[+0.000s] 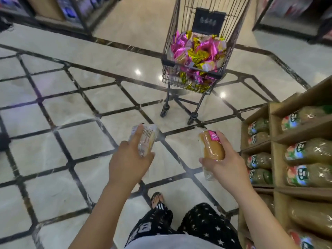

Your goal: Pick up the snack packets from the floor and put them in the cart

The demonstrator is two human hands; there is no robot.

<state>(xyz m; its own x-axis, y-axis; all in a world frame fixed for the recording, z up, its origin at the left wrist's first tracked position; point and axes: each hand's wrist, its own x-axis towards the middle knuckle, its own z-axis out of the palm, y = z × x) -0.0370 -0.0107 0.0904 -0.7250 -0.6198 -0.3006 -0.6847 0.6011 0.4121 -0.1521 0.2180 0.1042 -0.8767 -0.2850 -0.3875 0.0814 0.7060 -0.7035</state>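
Both hands were raised in front of the body, each holding one snack packet. The left hand [130,159] gripped a pale packet [146,141] in clear wrap, index finger extended along its side and thumb under its lower end. The right hand [225,163] was clamped around a tan packet [212,147] with a pink label at its top, fingers curled over the right edge, thumb at the lower left. The two packets were held apart, above the tiled floor [89,105], well short of the cart [193,65]. The wire cart stood ahead on its wheels, already piled with pink and gold packets [195,53]; a dark sign [207,21] hung on its tall back grid, text too blurred to read. A cardboard shelf unit [274,137] holding bagged goods with colourful labels stood just right of the right arm. One sandalled foot [157,200] and star-patterned trousers [201,223] were visible below.
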